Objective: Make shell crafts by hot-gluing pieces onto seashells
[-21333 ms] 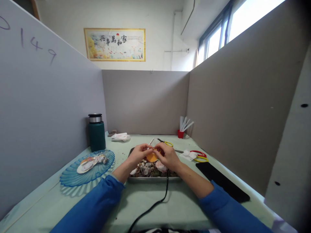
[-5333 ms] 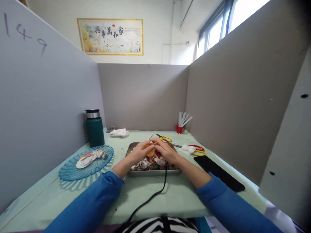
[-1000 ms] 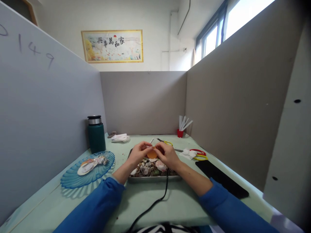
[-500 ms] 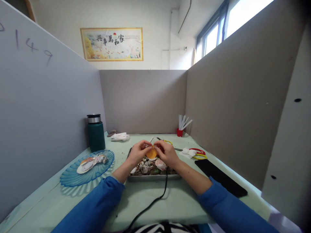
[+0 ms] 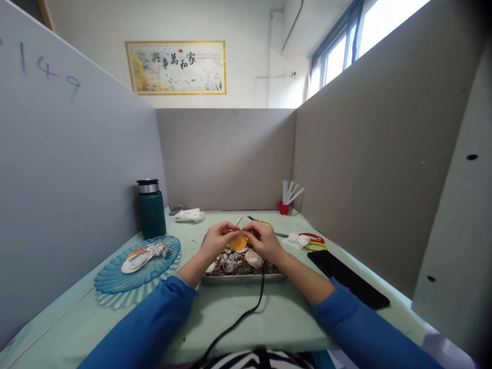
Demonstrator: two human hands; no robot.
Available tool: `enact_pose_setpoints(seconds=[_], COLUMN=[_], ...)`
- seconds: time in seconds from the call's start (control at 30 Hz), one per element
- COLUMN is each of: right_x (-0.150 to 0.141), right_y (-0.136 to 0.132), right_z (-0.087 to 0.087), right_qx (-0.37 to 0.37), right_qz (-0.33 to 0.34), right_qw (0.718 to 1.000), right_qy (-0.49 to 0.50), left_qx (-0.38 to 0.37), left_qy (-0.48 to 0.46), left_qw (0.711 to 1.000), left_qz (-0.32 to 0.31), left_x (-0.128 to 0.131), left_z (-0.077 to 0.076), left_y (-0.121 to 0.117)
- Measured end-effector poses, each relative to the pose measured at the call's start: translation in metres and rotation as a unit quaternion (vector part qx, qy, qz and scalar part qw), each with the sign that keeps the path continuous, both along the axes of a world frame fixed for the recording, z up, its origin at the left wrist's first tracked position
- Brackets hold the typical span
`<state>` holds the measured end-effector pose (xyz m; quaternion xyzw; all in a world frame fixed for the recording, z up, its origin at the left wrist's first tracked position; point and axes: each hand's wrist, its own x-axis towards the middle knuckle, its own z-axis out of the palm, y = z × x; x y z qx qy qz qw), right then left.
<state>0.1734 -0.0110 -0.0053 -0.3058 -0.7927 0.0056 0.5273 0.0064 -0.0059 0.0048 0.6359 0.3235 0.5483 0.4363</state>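
Orange disc point(image 5: 239, 243): above the far half of the tray point(image 5: 246, 279), apparently held there so anything dropped lands among the shells point(image 5: 230, 265) inside.
Blue plate point(image 5: 100, 281): left of the tray, bearing a white shell point(image 5: 132, 263); likely set wide to leave the forearm room.
Left hand point(image 5: 217, 240): over the tray's left side, nearly closed, thumb and fingers pinching the disc's upper edge.
Right hand point(image 5: 265, 242): over the tray's right side, likewise pinched on the disc's edge; anything tiny between the fingertips is too small to tell.
Red-and-yellow handles point(image 5: 316, 246): right of the tray, probably parked within reach.
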Motion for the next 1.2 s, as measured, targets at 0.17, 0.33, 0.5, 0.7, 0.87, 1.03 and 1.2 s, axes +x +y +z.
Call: enact_pose_setpoints(seconds=[0.17, 0.33, 0.5, 0.7, 0.87, 1.03, 1.2], right_x=[-0.001, -0.001, -0.001, 0.000, -0.002, -0.001, 0.001], right_y=[-0.001, -0.003, -0.003, -0.002, -0.007, -0.010, -0.010], right_z=[-0.001, 0.000, -0.001, 0.001, 0.003, 0.004, 0.004], right_qx=[-0.043, -0.044, -0.005, 0.045, 0.064, 0.072, 0.067], right_qz=[-0.005, -0.022, -0.079, -0.156, -0.123, -0.054, -0.057], right_qw=[0.998, 0.999, 0.996, 0.986, 0.989, 0.994, 0.993], right_qy=[0.038, -0.006, -0.049, -0.023, -0.050, -0.067, -0.074], left_qx=[-0.001, -0.018, 0.009, 0.085, 0.041, -0.029, -0.077], left_qy=[-0.031, -0.045, 0.004, 0.096, 0.101, 0.002, -0.090], left_qw=[1.000, 0.999, 1.000, 0.981, 0.993, 0.997, 0.983], left_qz=[-0.006, -0.012, 0.004, 0.147, 0.043, -0.068, -0.143], left_x=[0.000, 0.000, 0.001, -0.004, 0.001, 0.003, 0.002], left_z=[0.005, 0.007, 0.004, -0.005, -0.001, 0.002, 0.006], left_y=[-0.003, -0.006, -0.003, 0.009, 0.000, -0.008, -0.010])
